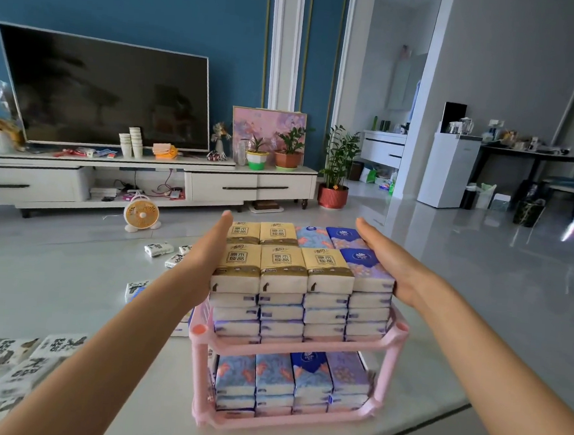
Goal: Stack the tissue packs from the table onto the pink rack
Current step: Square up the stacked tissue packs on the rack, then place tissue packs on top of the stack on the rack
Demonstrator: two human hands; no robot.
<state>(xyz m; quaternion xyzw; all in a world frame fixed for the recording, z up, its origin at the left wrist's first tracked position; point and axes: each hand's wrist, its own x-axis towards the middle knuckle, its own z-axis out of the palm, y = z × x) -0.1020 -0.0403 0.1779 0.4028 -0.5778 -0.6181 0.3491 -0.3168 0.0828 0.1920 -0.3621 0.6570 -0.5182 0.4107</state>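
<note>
Nearest, at the left edge of the table (67,286), lies a scatter of loose tissue packs (10,357) in black-and-white wrappers, flat and turned every which way. They are well to the left of the pink rack (280,421), which stands in front of the person near the table's right edge.

Both shelves of the rack are full. The lower packs (273,374) sit in rows with their short ends facing the person. The upper pile (283,268) rises above the top rail, and its packs have their long axis running away from the person.

The hands are apart with this upper pile between them. The left hand (206,259) lies flat against the pile's left side and the right hand (392,263) flat against its right side. The fingers of both are straight and point away; neither hand curls round a pack. It looks like a squaring-up squeeze to true the columns.

Past the left forearm, one more pack (134,289) lies just beside the rack, and a few far packs (158,248) rest farther back on the table.

All the packs not yet stacked lie to the left, so the left hand is the nearer one to fetch them. Each would likely need turning so its long axis matches the pile.
</note>
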